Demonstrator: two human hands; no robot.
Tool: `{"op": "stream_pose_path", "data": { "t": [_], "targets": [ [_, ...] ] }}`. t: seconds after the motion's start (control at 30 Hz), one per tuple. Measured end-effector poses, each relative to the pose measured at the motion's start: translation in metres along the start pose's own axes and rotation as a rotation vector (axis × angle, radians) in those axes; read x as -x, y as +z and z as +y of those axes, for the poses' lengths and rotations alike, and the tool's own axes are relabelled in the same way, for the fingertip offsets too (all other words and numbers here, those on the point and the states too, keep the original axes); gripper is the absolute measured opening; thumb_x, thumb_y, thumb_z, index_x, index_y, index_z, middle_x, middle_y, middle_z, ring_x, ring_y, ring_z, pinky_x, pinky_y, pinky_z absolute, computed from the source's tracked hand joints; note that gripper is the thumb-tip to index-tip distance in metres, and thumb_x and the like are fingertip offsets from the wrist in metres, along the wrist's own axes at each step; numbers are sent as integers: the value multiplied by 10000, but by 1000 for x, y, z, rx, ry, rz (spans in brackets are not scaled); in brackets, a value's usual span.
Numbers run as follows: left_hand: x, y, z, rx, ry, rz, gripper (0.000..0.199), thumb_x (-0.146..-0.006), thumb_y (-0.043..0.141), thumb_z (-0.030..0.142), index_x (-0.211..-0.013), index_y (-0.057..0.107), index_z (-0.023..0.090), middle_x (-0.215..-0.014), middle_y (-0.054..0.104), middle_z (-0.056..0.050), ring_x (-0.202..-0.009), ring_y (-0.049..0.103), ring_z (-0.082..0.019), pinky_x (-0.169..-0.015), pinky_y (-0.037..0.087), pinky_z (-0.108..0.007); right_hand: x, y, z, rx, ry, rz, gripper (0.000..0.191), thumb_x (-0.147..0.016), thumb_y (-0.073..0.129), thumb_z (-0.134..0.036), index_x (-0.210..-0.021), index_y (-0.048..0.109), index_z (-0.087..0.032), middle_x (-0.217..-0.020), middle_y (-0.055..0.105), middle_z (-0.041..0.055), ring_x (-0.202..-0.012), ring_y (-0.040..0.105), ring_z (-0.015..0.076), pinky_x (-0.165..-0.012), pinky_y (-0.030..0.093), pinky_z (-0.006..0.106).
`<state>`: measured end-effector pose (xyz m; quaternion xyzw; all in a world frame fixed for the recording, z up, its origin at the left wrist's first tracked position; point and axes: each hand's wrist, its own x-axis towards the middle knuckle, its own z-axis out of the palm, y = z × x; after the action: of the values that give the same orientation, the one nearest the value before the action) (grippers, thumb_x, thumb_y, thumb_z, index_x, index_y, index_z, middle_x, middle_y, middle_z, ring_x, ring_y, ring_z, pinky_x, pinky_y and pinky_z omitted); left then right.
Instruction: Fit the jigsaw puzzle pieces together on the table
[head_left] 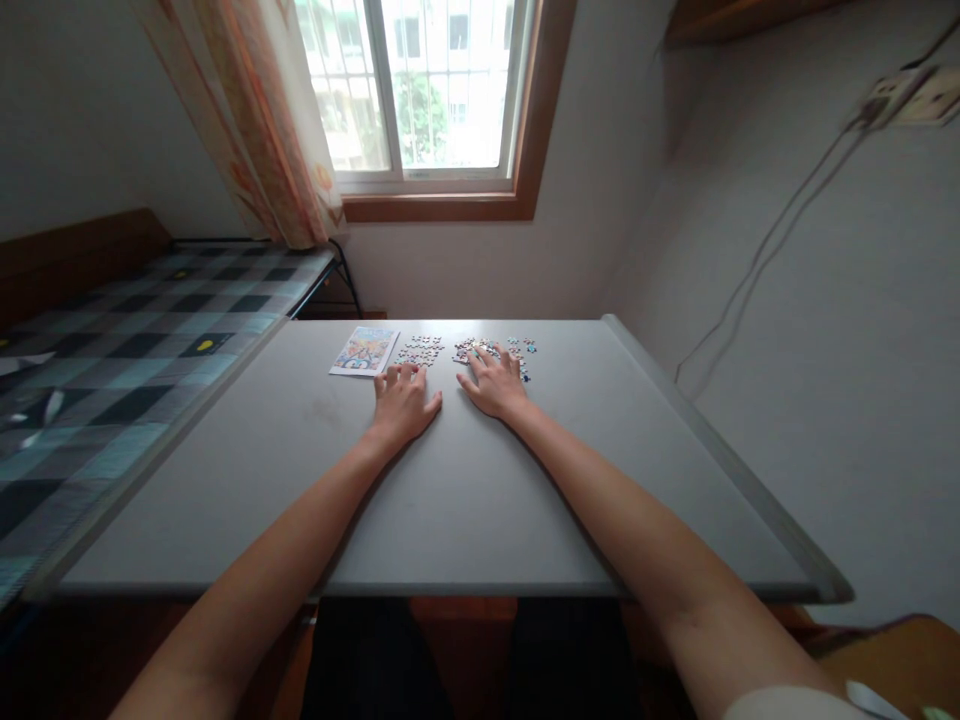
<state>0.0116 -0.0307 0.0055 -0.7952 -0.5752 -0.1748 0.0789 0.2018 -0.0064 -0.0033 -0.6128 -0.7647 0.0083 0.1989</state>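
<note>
Toward the far side of the white table, my left hand [403,402] rests with its fingers apart, the fingertips at the near edge of a spread of jigsaw puzzle pieces [422,350]. My right hand [493,382] lies spread over a second, denser heap of puzzle pieces [471,349], hiding part of it. A few loose pieces [531,346] lie just to the right of that hand. Left of the pieces is a flat, colourful picture sheet [364,351] with a white border. Neither hand appears to grip anything.
The white table [480,500] has raised edges on its left and right. A bed with a checked cover [150,330] stands along the left. Behind are a window [420,90] and a patterned curtain [262,120]. A cable [772,240] hangs down the right wall from a socket.
</note>
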Motion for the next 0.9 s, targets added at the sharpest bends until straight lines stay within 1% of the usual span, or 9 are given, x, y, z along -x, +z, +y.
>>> {"op": "stream_pose_path", "data": {
  "t": [0.1, 0.2, 0.3, 0.4, 0.47, 0.57, 0.7, 0.8, 0.9],
  "targets": [
    [2, -4, 3, -32, 19, 40, 489, -887, 484, 410, -1307, 541, 167, -1260, 538, -158, -1161, 433, -330, -954, 338, -468, -1, 1, 0, -14, 22, -5, 560, -916, 391, -532, -1355, 514, -207, -1480, 439, 87, -1397, 196, 376, -1111, 167, 602],
    [3, -5, 6, -43, 64, 32, 428, -901, 468, 385, -1250, 589, 169, -1192, 585, -146, -1119, 492, -304, -921, 380, -416, 3, 0, -2, -19, 49, 25, 539, -921, 403, -469, -1366, 501, -183, -1445, 483, 93, -1386, 209, 366, -1106, 188, 579],
    [3, -3, 9, 15, 62, -27, 395, -928, 420, 370, -1227, 602, 186, -1076, 658, -118, -999, 591, -260, -824, 429, -350, 10, -2, -4, -16, 76, 75, 501, -915, 423, -373, -1359, 506, -157, -1376, 548, 101, -1349, 251, 354, -1089, 230, 543],
    [3, 0, 10, 51, 1, -122, 407, -933, 406, 404, -1251, 589, 228, -874, 703, -79, -802, 651, -237, -696, 433, -312, 16, -3, -4, 0, 80, 117, 413, -898, 443, -280, -1263, 586, -150, -1268, 607, 122, -1267, 327, 347, -1038, 292, 518],
    [2, -1, 10, 77, -19, -167, 400, -923, 423, 421, -1234, 604, 247, -802, 703, -62, -739, 655, -225, -660, 424, -293, 20, -4, -3, 4, 80, 115, 354, -893, 444, -238, -1182, 633, -160, -1207, 618, 139, -1182, 388, 332, -984, 340, 496],
    [1, -5, 10, 128, -25, -193, 393, -908, 447, 420, -1219, 620, 253, -794, 702, -51, -721, 653, -209, -644, 417, -275, 22, -5, -1, 9, 104, 94, 302, -903, 443, -230, -1098, 665, -168, -1156, 606, 155, -1086, 447, 307, -930, 383, 469],
    [0, -10, 8, 177, -43, -206, 397, -904, 454, 416, -1231, 617, 259, -756, 687, -31, -683, 636, -198, -630, 409, -268, 19, -6, 1, -24, 178, 83, 237, -899, 494, -266, -1007, 677, -161, -1087, 591, 144, -1032, 495, 274, -920, 413, 416],
    [0, -9, 5, 218, -17, -220, 399, -903, 457, 423, -1237, 616, 272, -729, 674, -11, -662, 623, -186, -613, 399, -261, 16, -4, 6, -97, 224, 100, 188, -871, 554, -275, -955, 669, -152, -1036, 591, 133, -1018, 505, 258, -916, 423, 377],
    [0, -8, 3, 232, 13, -234, 403, -899, 461, 432, -1236, 620, 279, -719, 667, -4, -648, 611, -172, -601, 387, -251, 14, -2, 11, -161, 227, 113, 153, -833, 605, -285, -888, 659, -152, -976, 600, 118, -966, 524, 240, -899, 428, 368]
  ]
}}
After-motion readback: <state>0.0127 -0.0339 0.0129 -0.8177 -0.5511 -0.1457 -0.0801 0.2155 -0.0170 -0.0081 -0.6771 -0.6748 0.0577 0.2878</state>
